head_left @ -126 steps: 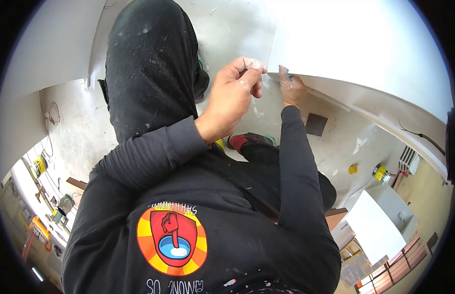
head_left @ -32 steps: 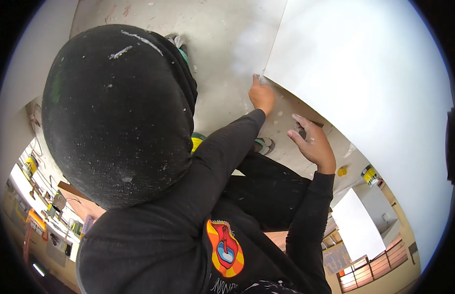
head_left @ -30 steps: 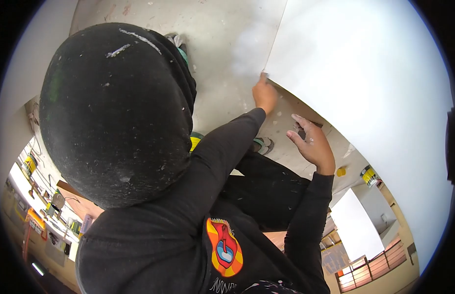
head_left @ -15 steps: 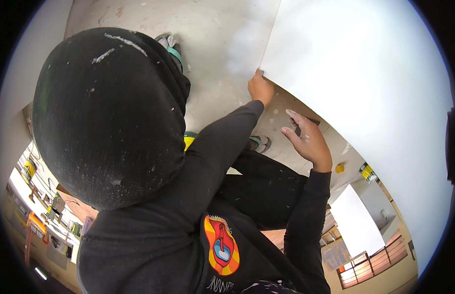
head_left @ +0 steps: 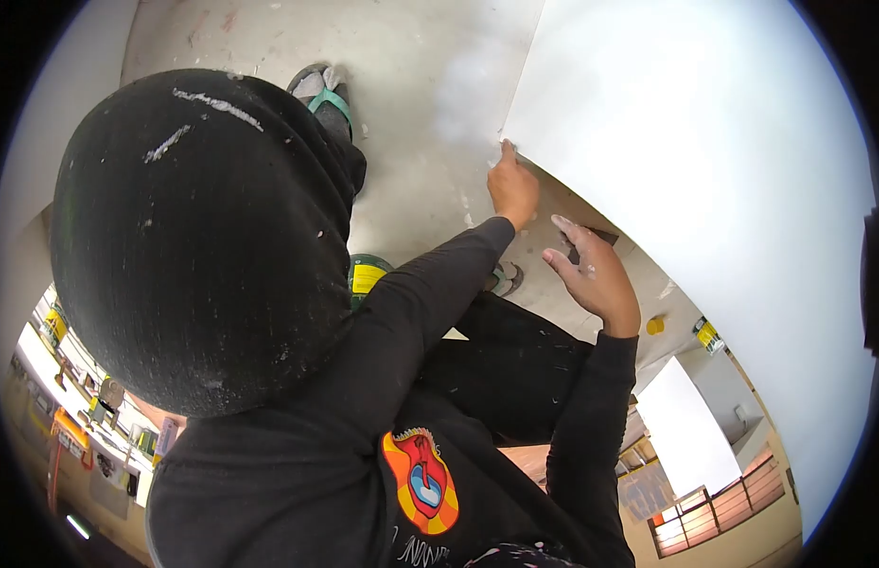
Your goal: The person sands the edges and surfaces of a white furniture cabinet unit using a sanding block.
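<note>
Corner work on a white panel (head_left: 704, 170) standing over the floor

Left hand (head_left: 511, 189) is curled, fingertip pressed to the panel's corner (I cannot tell if it pinches anything). Right hand (head_left: 594, 275) is open, just under the edge. Probably smoothing the corner; moving along the edge needs light, even pressure.

You've got bright, even daylight. The white panel (head_left: 704, 142) nearly blows out, perhaps hiding surface detail. Fisheye bends the edges inside a black vignette, and the near hood (head_left: 203, 237) looks slightly soft.
</note>
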Tool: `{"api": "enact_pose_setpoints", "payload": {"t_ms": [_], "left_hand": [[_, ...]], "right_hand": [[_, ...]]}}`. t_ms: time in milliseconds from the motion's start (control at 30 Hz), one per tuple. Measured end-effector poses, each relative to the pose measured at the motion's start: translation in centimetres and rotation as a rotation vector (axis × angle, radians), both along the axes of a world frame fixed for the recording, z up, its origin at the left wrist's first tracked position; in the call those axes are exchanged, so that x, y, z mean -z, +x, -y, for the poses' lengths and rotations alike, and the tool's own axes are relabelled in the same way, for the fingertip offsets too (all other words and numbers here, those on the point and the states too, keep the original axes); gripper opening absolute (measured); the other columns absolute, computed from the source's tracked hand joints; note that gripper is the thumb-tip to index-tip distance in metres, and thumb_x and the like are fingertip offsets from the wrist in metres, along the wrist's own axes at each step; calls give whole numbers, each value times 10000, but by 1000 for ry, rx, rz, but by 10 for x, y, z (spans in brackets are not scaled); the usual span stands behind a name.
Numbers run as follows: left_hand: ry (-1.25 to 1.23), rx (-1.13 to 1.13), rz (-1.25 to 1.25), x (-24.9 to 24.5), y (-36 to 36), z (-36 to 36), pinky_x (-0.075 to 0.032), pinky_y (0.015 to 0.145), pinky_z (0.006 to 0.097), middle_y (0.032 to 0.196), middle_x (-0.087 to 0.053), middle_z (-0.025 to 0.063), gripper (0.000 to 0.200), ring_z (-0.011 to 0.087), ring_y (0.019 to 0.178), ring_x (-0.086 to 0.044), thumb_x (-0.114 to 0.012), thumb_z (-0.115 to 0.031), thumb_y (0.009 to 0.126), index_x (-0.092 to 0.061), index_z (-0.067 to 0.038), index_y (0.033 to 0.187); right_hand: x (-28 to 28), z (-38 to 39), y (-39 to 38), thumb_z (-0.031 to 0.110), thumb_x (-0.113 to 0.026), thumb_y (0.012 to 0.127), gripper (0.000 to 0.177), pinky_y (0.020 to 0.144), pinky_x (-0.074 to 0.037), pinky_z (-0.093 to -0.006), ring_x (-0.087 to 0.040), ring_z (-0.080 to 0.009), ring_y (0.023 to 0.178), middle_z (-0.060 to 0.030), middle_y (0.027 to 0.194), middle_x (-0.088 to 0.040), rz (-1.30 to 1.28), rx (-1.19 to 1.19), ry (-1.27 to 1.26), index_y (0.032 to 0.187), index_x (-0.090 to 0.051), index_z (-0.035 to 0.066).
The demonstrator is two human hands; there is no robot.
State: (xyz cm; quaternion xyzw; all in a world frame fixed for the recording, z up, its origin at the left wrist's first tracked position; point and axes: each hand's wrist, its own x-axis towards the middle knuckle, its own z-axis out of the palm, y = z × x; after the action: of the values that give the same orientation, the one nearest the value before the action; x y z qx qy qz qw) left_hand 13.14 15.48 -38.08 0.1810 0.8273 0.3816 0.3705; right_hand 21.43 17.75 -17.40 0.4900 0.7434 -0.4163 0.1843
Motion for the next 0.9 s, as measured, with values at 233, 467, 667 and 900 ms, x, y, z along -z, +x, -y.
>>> {"api": "enact_pose_setpoints", "payload": {"t_ms": [233,467,667,900], "left_hand": [[22,-56,264,-9,-22,-12,-539,752,514,802,-682,313,496,466,795,-697,-536,-17,856,-562,92,1340],[-23,31,38,18,-16,-3,-528,776,516,799,-676,315,521,471,783,-685,-542,-13,847,-555,88,1358],[11,-34,76,-9,-4,-3,-531,794,509,843,-683,323,517,471,830,-687,-551,2,827,-568,89,1337],[-23,83,98,18,-18,-5,-534,820,508,911,-688,332,535,482,881,-685,-543,-8,849,-532,98,1373]], "right_hand": [[4,-2,2,346,-702,937,555,981,-494,-417,-638,-388,1168,-233,1289,-655,13,-8,6,1392,-584,50],[10,0,4,358,-705,935,567,964,-501,-418,-652,-392,1125,-243,1266,-661,-58,6,-38,1395,-582,50],[5,0,-3,371,-709,929,573,961,-501,-422,-650,-396,1130,-246,1256,-663,-32,-11,-12,1381,-590,38],[16,-4,4,378,-695,930,562,969,-505,-422,-650,-384,1157,-250,1256,-667,-13,-52,-15,1355,-605,20]]}}
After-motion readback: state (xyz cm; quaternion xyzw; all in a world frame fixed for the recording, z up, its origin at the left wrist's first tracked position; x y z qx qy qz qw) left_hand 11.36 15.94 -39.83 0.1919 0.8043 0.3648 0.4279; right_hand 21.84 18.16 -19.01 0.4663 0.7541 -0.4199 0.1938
